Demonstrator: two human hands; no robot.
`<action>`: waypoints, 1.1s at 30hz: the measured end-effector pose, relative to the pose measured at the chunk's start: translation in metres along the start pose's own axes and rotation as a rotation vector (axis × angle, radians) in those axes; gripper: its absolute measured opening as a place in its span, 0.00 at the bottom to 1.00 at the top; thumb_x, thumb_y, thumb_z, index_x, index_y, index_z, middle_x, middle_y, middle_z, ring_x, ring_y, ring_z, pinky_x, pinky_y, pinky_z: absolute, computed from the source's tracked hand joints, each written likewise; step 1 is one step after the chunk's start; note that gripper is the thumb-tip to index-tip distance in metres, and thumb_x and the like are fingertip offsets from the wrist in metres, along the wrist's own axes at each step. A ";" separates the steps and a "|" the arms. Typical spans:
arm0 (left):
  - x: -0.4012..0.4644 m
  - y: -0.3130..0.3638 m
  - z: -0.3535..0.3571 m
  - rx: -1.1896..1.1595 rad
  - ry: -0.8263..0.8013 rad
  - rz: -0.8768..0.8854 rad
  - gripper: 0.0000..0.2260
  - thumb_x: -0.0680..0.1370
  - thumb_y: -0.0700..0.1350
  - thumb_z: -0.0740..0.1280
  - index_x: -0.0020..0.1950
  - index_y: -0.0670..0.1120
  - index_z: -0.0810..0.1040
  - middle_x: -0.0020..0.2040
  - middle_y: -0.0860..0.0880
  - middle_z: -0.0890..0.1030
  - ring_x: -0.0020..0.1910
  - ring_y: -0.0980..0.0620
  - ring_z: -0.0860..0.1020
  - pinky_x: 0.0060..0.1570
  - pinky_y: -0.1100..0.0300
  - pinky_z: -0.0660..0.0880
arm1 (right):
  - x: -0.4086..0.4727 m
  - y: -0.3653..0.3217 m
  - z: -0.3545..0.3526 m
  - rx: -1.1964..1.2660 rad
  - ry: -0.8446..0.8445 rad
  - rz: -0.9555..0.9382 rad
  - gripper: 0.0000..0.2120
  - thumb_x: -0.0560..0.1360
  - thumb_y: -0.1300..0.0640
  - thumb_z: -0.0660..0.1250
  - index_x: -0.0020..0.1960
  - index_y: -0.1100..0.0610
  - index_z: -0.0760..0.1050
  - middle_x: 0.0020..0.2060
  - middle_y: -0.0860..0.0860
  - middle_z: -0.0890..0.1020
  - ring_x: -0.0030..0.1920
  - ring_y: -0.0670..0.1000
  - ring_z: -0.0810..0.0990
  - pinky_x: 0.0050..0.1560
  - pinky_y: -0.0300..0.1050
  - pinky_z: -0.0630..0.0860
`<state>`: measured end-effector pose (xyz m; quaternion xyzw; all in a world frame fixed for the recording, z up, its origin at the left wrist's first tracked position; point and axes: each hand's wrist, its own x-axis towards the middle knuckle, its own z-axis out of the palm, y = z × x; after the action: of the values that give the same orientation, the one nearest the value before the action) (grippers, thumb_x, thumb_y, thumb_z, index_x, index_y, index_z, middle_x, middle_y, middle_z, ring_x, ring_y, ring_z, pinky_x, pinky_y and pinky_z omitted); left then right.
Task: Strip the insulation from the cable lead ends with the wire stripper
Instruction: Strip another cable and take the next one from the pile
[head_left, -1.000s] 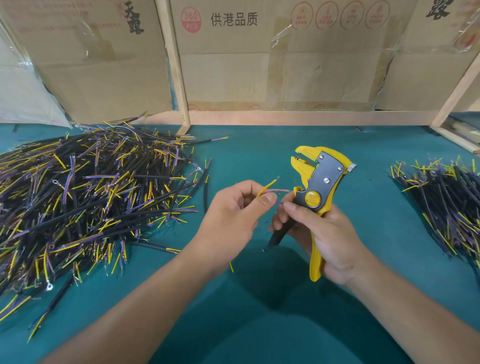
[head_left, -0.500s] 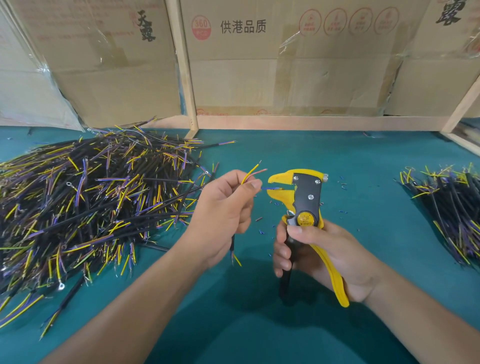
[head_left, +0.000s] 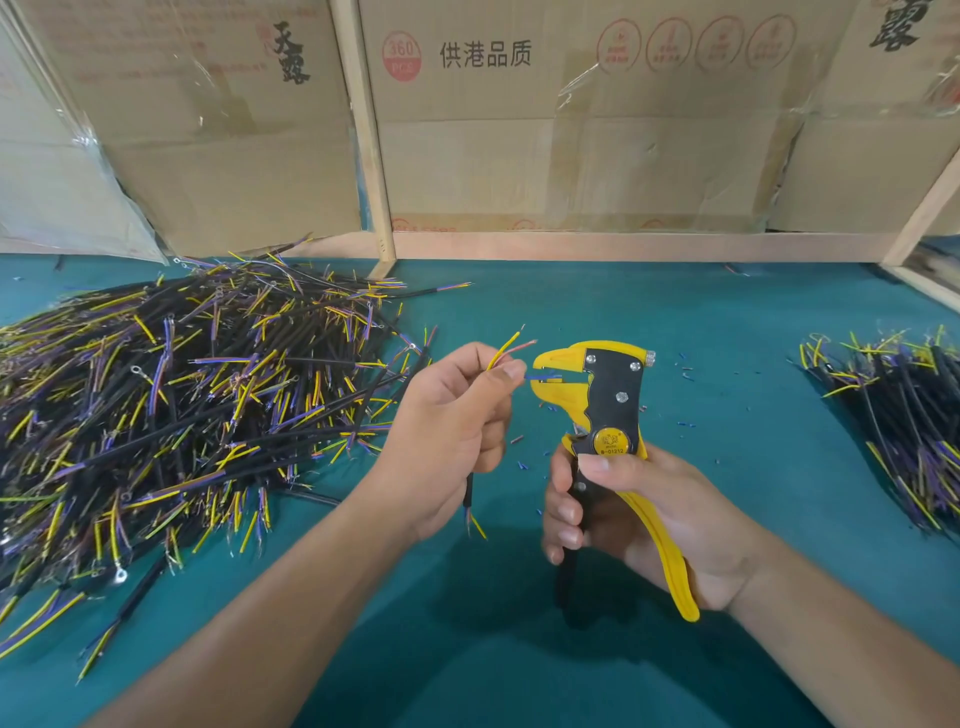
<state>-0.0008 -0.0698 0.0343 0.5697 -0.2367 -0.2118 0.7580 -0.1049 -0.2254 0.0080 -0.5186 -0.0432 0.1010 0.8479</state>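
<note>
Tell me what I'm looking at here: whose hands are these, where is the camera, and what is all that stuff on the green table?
There is no robot here: a person works with two bare hands, and the single picture comes from a camera worn on the head, looking forward and down.

The left hand pinches one short black cable whose thin coloured leads fan out at the top. Its blue lead pokes into the mouth of the yellow wire stripper, which the right hand grips by the handles. Squeezing should pull the plastic coat off the tip.

On the green table lie a big heap of cables on the left and a smaller heap on the right. Tiny coloured bits lie scattered near the tool. Cardboard boxes stand behind.
</note>
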 end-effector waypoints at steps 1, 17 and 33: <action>0.000 0.000 0.000 0.000 0.000 -0.001 0.13 0.83 0.41 0.63 0.38 0.49 0.72 0.28 0.55 0.60 0.23 0.57 0.54 0.22 0.68 0.55 | 0.000 0.000 0.000 0.001 -0.002 0.000 0.20 0.69 0.50 0.79 0.47 0.63 0.75 0.36 0.59 0.73 0.35 0.58 0.73 0.43 0.55 0.77; -0.001 0.002 0.003 0.011 -0.011 -0.062 0.16 0.83 0.44 0.62 0.34 0.51 0.71 0.28 0.54 0.59 0.24 0.57 0.53 0.22 0.69 0.53 | -0.001 0.001 0.002 0.024 -0.009 0.040 0.19 0.69 0.49 0.78 0.42 0.63 0.75 0.31 0.56 0.69 0.30 0.55 0.70 0.38 0.53 0.74; -0.003 0.004 0.004 0.004 -0.047 -0.067 0.14 0.84 0.43 0.60 0.38 0.47 0.69 0.28 0.53 0.58 0.23 0.57 0.53 0.22 0.69 0.51 | -0.001 0.002 0.000 0.066 -0.035 0.050 0.18 0.71 0.49 0.78 0.41 0.62 0.74 0.31 0.55 0.68 0.30 0.54 0.69 0.37 0.52 0.73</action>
<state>-0.0056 -0.0705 0.0386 0.5738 -0.2356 -0.2498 0.7436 -0.1057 -0.2248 0.0060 -0.4896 -0.0419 0.1327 0.8608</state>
